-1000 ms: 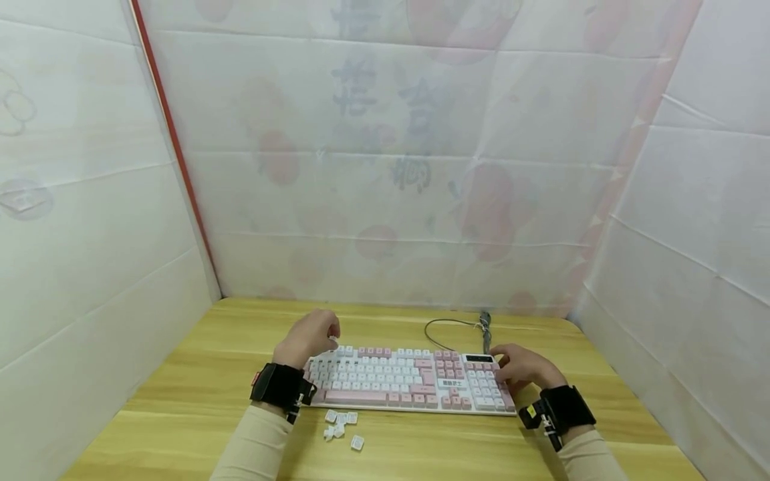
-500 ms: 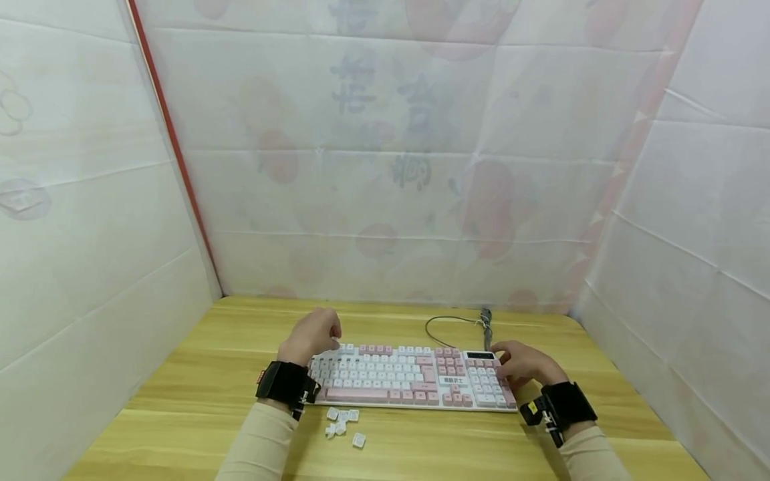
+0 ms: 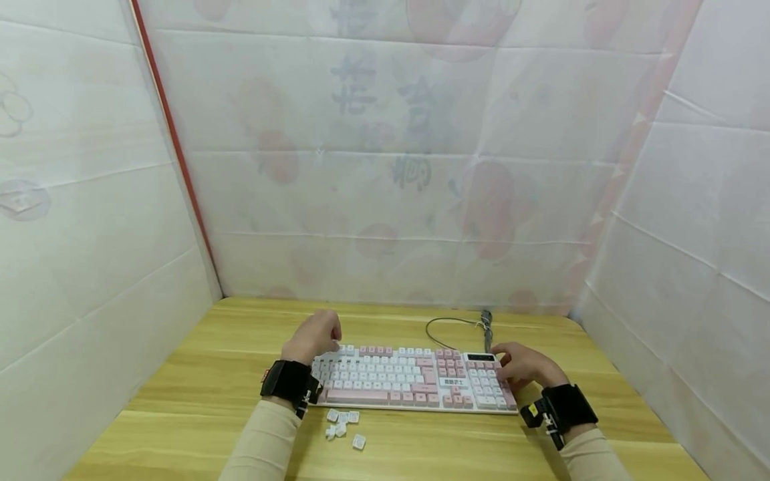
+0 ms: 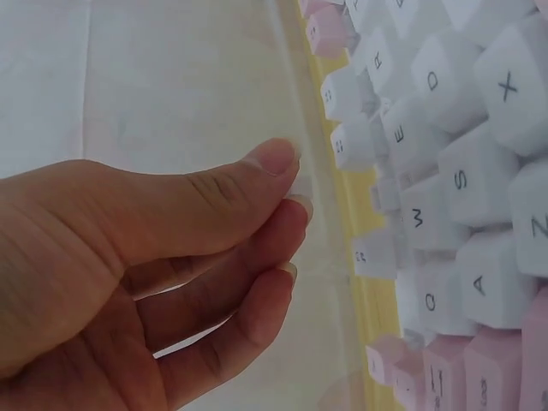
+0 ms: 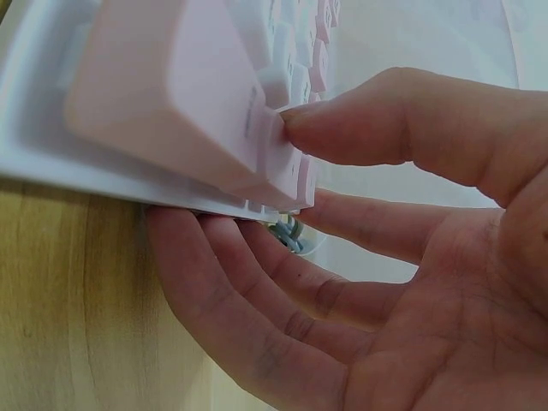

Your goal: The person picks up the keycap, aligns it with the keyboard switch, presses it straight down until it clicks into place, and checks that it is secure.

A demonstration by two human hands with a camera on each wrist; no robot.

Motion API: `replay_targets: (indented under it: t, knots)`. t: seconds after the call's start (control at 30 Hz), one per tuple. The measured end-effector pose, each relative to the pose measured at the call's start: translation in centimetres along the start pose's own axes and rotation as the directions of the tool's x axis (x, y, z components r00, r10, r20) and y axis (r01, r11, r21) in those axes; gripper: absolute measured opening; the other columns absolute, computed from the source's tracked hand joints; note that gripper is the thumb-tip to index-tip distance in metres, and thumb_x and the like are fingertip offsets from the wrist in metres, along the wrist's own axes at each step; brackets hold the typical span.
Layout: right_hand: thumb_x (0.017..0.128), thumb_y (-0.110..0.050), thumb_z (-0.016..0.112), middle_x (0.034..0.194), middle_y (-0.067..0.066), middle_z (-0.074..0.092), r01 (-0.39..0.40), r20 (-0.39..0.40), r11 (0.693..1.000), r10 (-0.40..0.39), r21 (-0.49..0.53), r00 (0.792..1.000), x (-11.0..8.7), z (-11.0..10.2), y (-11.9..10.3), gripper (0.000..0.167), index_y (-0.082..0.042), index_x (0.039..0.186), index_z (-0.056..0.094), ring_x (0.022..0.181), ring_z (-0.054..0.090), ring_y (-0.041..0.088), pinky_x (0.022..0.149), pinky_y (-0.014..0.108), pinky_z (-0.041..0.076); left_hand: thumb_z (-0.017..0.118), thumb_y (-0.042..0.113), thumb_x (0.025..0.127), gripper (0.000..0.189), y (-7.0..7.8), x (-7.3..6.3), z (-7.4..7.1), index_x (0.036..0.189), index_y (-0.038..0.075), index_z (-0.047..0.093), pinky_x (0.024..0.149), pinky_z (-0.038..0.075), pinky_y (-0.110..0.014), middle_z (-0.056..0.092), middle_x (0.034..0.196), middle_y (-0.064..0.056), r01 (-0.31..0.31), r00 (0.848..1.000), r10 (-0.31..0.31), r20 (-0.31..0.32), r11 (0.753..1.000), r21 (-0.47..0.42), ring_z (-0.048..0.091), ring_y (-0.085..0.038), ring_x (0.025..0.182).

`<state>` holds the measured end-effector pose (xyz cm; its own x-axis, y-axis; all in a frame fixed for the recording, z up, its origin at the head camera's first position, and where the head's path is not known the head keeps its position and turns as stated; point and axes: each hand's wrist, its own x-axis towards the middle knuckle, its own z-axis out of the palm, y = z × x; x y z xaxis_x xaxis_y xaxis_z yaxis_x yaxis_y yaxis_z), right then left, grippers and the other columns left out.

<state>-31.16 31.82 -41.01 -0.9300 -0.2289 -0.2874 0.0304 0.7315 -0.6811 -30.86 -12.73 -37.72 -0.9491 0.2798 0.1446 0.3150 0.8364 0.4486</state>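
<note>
A pink and white keyboard (image 3: 385,375) lies on the wooden table. Over its far left corner, my left hand (image 3: 313,336) has thumb and index fingertips together in a pinch. A small pale keycap edge (image 4: 298,185) shows between these fingertips in the left wrist view, mostly hidden by them. Beside the fingertips, the far row of keys has gaps. My right hand (image 3: 525,365) grips the keyboard's right end. Its thumb rests against a pink key (image 5: 278,154) there, and the other fingers reach under the edge. Several loose white keycaps (image 3: 341,417) lie in front of the keyboard.
One loose keycap (image 3: 358,441) lies a little nearer than the others. A grey cable (image 3: 486,331) lies bundled behind the keyboard's right part, with a thin loop to its left. White printed sheets (image 3: 385,200) wall the table (image 3: 168,401) at the back and both sides.
The left wrist has shifted slightly to the right, and its fingertips have come down a little to the far key row. The right hand keeps its grip on the keyboard.
</note>
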Motion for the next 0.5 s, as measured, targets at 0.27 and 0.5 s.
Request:
replay_targets:
  t: [0.27, 0.5]
  knots:
    - [0.085, 0.0, 0.07, 0.11, 0.024, 0.063, 0.004, 0.0, 1.0, -0.004, 0.006, 1.0, 0.07, 0.04, 0.25, 0.07, 0.014, 0.147, 0.041, 0.086, 0.065, 0.024, 0.074, 0.045, 0.062, 0.078, -0.015, 0.077, 0.032, -0.36, 0.38, 0.39, 0.066, 0.008, 0.059, 0.065, 0.029, -0.035, 0.041, 0.068, 0.001, 0.004, 1.0, -0.004, 0.006, 1.0, 0.0, 0.03, -0.015, 0.066]
    - [0.087, -0.001, 0.071, 0.11, 0.024, 0.063, 0.017, -0.007, 1.0, -0.016, 0.013, 1.0, -0.03, 0.09, 0.29, 0.068, 0.013, 0.147, 0.042, 0.084, 0.065, 0.024, 0.073, 0.045, 0.061, 0.079, -0.014, 0.079, 0.039, -0.44, 0.65, 0.79, 0.063, 0.01, 0.052, 0.064, 0.026, -0.035, 0.031, 0.064, 0.003, 0.023, 1.0, -0.022, 0.018, 1.0, -0.008, 0.023, -0.015, 0.065]
